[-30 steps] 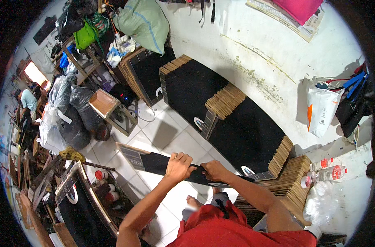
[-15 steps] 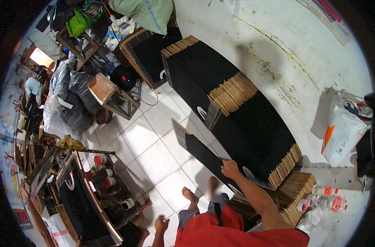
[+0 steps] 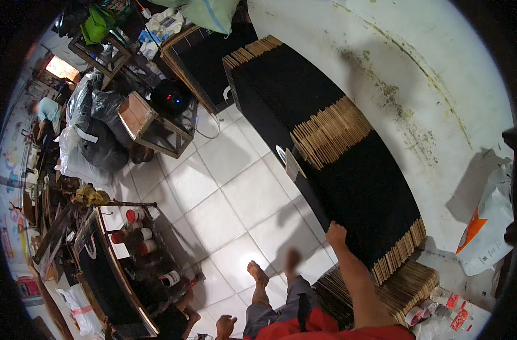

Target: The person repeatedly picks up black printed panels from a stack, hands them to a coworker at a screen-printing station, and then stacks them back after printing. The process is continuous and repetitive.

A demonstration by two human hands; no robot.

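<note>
Gone from the middle of the floor is the long black board that both hands carried a second ago; now the right hand (image 3: 336,233) is up against the near end of the tall stack of black boards (image 3: 349,170) leaning along the white wall (image 3: 428,73) on the right. To do this well, I'd say press flat and square so the newest board sits flush with its neighbours, tan edges lined up and nothing sliding out at the bottom. Fingers of the right hand look curled together over the top edge of the stack, touching it rather than clamped round any single board, though it's too small to be sure. Left hand (image 3: 226,325) hangs low near the bottom edge, fingers loosely bent, holding nothing I can make out. Bare feet stand on the white tiled floor (image 3: 236,198), with a lower pile of tan boards (image 3: 394,289) just near the stack.
</note>
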